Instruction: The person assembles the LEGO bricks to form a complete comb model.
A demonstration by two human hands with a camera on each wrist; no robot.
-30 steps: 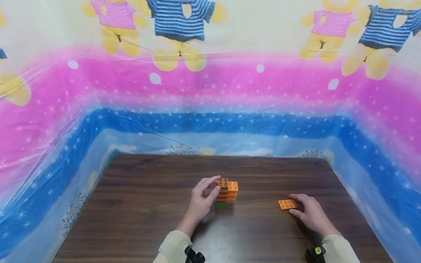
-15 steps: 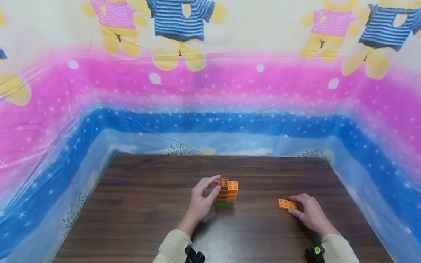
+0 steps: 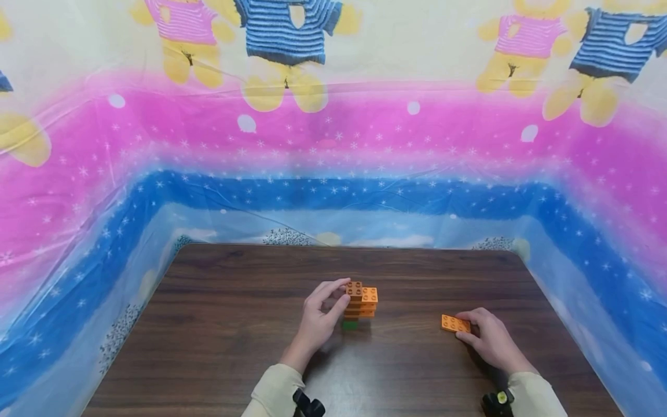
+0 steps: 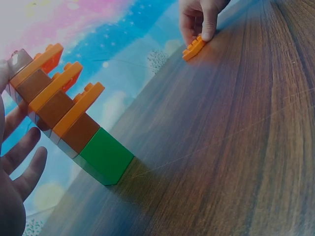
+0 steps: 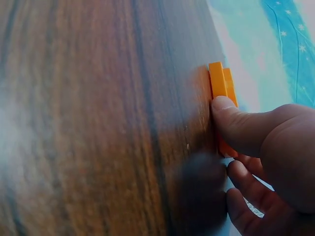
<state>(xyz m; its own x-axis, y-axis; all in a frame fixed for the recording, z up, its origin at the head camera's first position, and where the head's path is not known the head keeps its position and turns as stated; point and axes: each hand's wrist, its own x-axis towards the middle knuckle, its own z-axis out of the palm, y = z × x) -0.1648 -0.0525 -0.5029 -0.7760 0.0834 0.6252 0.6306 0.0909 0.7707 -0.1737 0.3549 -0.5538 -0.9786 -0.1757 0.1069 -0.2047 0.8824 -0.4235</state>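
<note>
A tower of toy building bricks (image 3: 359,307) stands upright mid-table, with a green brick (image 4: 107,157) at its base. Above that, brown bricks (image 4: 56,109) alternate with thin orange bricks (image 4: 78,110) that jut out to one side. My left hand (image 3: 316,315) holds the topmost brown brick (image 3: 354,288) between thumb and fingertips; its other fingers are spread beside the tower. Off to the right, my right hand (image 3: 492,336) pinches the near end of a loose thin orange brick (image 3: 451,323), studs up, low at the tabletop. The thumb covers part of that brick in the right wrist view.
The brown wood-grain table (image 3: 234,278) runs back to a patterned cloth (image 3: 333,191) hung behind and along both sides. A stretch of tabletop separates the tower from the loose brick. Black wrist devices (image 3: 307,403) sit at both cuffs.
My right fingers and the loose orange brick have shifted very slightly, the brick turning a little. My left hand and the tower stay in place.
</note>
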